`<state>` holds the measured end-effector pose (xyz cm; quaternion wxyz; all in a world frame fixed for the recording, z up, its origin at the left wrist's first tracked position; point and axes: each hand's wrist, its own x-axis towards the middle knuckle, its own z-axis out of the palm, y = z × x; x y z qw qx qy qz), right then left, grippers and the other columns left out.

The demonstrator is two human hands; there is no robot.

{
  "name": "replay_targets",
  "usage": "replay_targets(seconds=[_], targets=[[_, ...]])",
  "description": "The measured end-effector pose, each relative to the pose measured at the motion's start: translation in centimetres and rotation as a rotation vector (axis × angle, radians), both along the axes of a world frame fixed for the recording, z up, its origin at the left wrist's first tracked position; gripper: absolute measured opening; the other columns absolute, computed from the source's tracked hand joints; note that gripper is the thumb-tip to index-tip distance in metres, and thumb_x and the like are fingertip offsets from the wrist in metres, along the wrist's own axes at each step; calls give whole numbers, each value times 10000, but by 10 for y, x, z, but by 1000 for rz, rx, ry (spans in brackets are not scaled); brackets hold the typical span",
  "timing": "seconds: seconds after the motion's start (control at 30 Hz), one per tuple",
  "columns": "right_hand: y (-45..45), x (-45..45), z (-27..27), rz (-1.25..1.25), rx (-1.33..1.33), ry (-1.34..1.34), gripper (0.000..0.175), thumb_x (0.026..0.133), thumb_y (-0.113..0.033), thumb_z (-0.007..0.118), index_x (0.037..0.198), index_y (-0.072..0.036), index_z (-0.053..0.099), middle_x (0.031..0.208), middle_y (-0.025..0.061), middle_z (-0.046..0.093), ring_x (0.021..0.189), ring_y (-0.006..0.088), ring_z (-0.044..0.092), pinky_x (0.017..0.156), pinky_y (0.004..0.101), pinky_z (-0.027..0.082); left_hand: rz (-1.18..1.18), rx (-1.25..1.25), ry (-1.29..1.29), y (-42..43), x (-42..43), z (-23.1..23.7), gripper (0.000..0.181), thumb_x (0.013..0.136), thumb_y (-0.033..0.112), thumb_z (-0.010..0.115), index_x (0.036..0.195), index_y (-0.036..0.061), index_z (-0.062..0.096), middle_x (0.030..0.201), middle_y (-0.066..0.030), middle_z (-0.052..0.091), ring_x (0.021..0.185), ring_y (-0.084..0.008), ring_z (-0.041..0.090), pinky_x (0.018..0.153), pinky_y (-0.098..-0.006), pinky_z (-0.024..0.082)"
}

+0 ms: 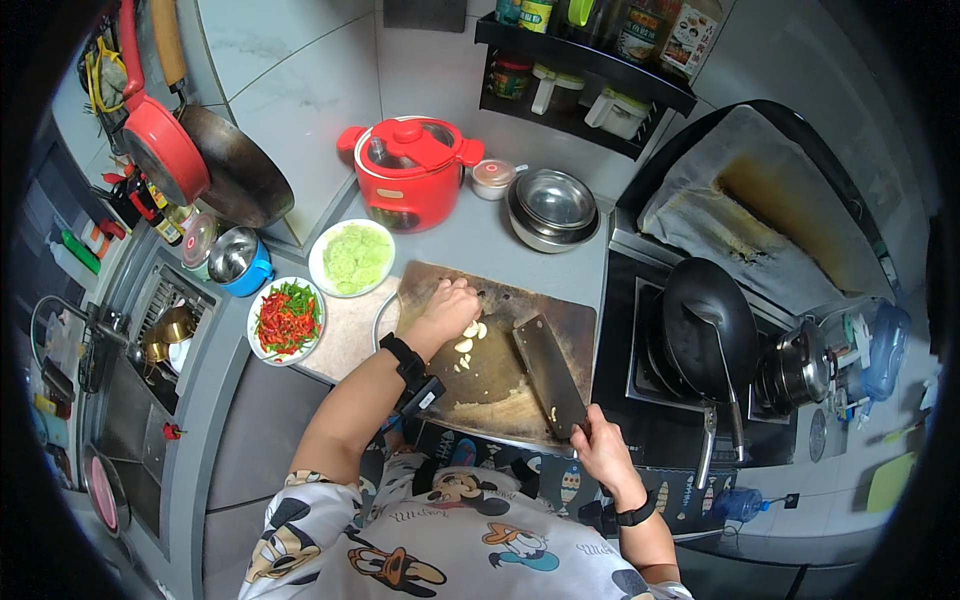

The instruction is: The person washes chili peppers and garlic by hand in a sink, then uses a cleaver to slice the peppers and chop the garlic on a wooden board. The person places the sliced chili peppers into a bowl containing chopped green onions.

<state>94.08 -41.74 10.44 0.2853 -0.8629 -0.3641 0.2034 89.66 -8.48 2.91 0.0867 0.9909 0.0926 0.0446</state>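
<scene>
A worn wooden cutting board (517, 300) lies before me on the grey counter. My right hand (606, 450) grips the handle of a broad cleaver (553, 379), whose dark blade rests over the board's right half with a pale bit stuck to it. Near the far left part of the board is my left hand (452, 307), fingers curled downward; whether anything is inside them is hidden. Peeled garlic cloves (463, 346) lie just beside those fingers, with small cut bits closer to me.
Left of the board stand a plate of sliced green vegetable (352, 256) and a plate of cut red and green peppers (286, 321). Behind are a red electric cooker (411, 176) and nested metal bowls (553, 206). A wok (709, 322) sits on the stove at right; the sink (131, 435) is left.
</scene>
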Motion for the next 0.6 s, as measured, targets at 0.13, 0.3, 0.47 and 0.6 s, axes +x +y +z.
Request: replay_targets(seconds=[0.13,0.3,0.47,0.6], targets=[[0,-2,-1,1,3,1,162,834,-93,555,896,2,440,657,224,574,648,406,593,556,412,445,-9,-69,17,-1,0,6,90,733,142,603,738,140,693,855,-47,635,962,-226,535,834,-363,380],[3,-6,1,-11,-11,96,182,833,-129,553,899,0,443,754,289,585,808,467,574,661,492,469,18,-109,204,-15,-5,45,128,778,120,566,829,127,684,911,-74,647,990,-246,538,842,-368,387],[5,-8,0,37,38,21,146,836,-75,555,899,9,453,656,195,585,600,327,616,548,375,455,35,-111,39,-5,-27,21,175,735,163,660,909,138,658,975,-55,617,1037,-220,523,914,-367,361],[7,-10,-1,55,61,69,151,833,-82,556,904,8,457,669,215,583,633,366,617,562,391,459,-54,-191,3,-13,-84,14,158,756,99,625,908,123,663,1006,-48,626,1013,-235,535,900,-352,373]])
